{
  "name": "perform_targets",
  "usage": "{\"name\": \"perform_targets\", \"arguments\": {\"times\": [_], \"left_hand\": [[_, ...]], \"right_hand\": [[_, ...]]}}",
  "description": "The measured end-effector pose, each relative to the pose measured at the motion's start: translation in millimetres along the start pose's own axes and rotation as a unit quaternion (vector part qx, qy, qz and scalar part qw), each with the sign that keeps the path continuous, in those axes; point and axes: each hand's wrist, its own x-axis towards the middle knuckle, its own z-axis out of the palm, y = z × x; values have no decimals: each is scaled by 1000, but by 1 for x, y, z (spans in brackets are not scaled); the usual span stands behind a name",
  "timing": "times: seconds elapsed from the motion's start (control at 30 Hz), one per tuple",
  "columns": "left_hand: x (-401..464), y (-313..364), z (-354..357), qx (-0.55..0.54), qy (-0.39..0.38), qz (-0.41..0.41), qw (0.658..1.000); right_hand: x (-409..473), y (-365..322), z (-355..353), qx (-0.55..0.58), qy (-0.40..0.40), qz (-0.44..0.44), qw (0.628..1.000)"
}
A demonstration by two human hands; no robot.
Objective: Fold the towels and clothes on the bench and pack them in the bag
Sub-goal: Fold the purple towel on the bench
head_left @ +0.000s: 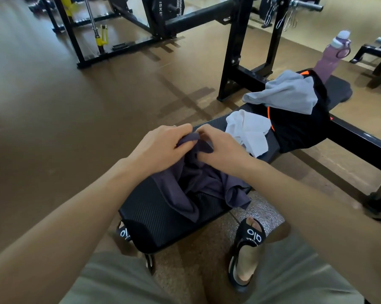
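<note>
Both hands bunch up the dark purple garment on the near end of the bench: left hand & right hand each pinch its top edge. Thin, floppy, light fabric, prob. slippery; best held at corners/seams.

Gym floor with racks and plates

Brown rubber floor spreads wide under soft glare; a black steel rack stands beyond the padded counter, a weight plate hangs farther back, a yellow-handled bar leans far left, and speckled flooring lies nearer.
</note>
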Motion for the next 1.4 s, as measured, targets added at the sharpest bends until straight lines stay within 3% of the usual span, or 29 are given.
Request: {"name": "perform_targets", "arguments": {"times": [0.2, 0.3, 0.57, 0.7, 0.8, 0.93, 1.13, 1.2, 1.3, 1.4], "left_hand": [[-5, -4, -12, 27, -8, 6, 1000], [-8, -10, -18, 58, -7, -5, 998], [-19, -38, -31, 133, -26, -61, 989], [-24, -32, -18, 58, -83, -132, 986], [-21, -8, 5, -59, -39, -131, 989], [-16, 3, 18, -77, 57, -135, 986], [-21, -9, -7, -42, 88, -132, 986], [-22, -4, -12, -39, 76, -130, 988], [-26, 12, -12, -46, 45, -81, 995], [-28, 27, -1, -14, 6, -45, 999]], "right_hand": [[13, 5, 4, -100, 36, 0, 994], [13, 7, 0, -98, 24, 45, 994], [24, 9, -15, -127, 92, 63, 986], [28, -15, -15, -100, 103, 48, 989], [32, -38, -2, -98, 101, -9, 990], [32, -51, 6, -105, 111, -35, 988], [26, -26, -16, -176, 79, 53, 980], [26, -26, -19, -140, 79, 101, 982], [32, -40, -17, 20, 88, 184, 979], [38, -57, -15, 112, 78, 231, 963]]}}
